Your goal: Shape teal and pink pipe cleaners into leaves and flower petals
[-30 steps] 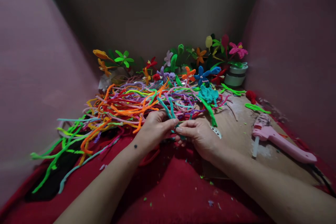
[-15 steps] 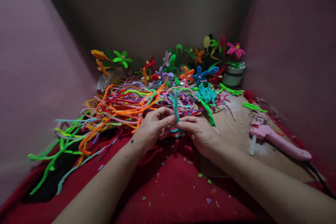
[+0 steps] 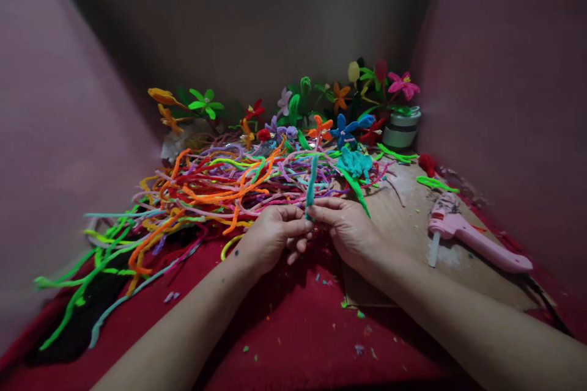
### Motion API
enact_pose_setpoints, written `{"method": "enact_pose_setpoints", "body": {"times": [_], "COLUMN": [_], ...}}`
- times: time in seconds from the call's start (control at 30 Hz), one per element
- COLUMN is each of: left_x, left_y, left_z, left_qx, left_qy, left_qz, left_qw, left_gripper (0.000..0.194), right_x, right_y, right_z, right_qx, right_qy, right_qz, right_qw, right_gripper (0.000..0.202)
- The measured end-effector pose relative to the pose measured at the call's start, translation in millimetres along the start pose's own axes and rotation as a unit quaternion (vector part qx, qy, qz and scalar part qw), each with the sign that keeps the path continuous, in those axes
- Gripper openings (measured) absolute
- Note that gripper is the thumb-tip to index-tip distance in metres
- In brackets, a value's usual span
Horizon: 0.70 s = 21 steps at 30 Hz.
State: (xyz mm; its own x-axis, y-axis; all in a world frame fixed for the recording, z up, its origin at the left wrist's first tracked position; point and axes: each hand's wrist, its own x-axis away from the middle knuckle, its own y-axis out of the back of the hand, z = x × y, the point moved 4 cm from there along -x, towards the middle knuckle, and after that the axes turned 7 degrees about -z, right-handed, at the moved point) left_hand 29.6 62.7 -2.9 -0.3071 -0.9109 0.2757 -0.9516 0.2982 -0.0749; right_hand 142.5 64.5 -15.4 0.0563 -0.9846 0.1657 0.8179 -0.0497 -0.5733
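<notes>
A short teal pipe cleaner point(image 3: 312, 182) stands nearly upright between my hands, pinched near its lower end. My left hand point(image 3: 275, 232) has thumb and forefinger closed at its base, the other fingers curled below. From the other side, the thumb and fingertips of my right hand point(image 3: 346, 223) press on the same piece. Its lowest part is hidden by my fingers. Just behind lies a tangled heap of coloured pipe cleaners point(image 3: 220, 186). A teal bunch of bent pipe cleaner point(image 3: 355, 162) rests beyond my right hand, beside a green leaf-like piece point(image 3: 358, 191).
A pink glue gun point(image 3: 477, 235) lies on a cardboard sheet point(image 3: 394, 244) at the right, with its cord trailing off. Pipe-cleaner flowers point(image 3: 343, 129) and a small jar point(image 3: 402, 127) line the back wall. Scraps dot the red cloth point(image 3: 293, 330).
The teal piece now looks like one narrow, straighter strip, its lower part gone behind my fingers. My view has shifted slightly, so the background sits a little further left.
</notes>
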Motion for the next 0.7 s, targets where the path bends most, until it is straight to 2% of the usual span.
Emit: {"method": "enact_pose_setpoints", "body": {"times": [0.2,0.3,0.4,0.5,0.6,0.7], "left_x": [2.2,4.0,3.9,3.1,3.5,4.3], "left_y": [-1.2,2.7,10.8,15.3,14.6,14.8], "left_z": [3.1,-1.6,-11.5,-21.5,-25.1,-24.1], "left_qx": [0.004,-0.041,-0.096,-0.067,-0.031,-0.033], "left_qy": [0.011,0.000,-0.031,-0.089,-0.134,-0.143], "left_qz": [0.013,0.008,-0.030,-0.064,-0.069,-0.075], "left_qw": [1.000,0.999,0.994,0.992,0.988,0.986], "left_gripper": [0.014,0.019,0.021,0.024,0.025,0.022], "right_x": [-1.7,-1.3,-0.1,1.3,3.3,4.7], "right_y": [1.5,1.9,0.9,0.6,0.4,0.1], "right_z": [-0.6,3.0,8.1,10.3,7.2,4.9], "right_qx": [0.028,0.047,0.058,0.072,0.108,0.126], "right_qy": [0.005,0.003,-0.001,0.000,-0.011,-0.010], "right_qz": [0.009,0.000,-0.004,-0.017,-0.019,-0.012], "right_qw": [1.000,0.999,0.998,0.997,0.994,0.992], "right_gripper": [0.022,0.022,0.022,0.020,0.019,0.018]}}
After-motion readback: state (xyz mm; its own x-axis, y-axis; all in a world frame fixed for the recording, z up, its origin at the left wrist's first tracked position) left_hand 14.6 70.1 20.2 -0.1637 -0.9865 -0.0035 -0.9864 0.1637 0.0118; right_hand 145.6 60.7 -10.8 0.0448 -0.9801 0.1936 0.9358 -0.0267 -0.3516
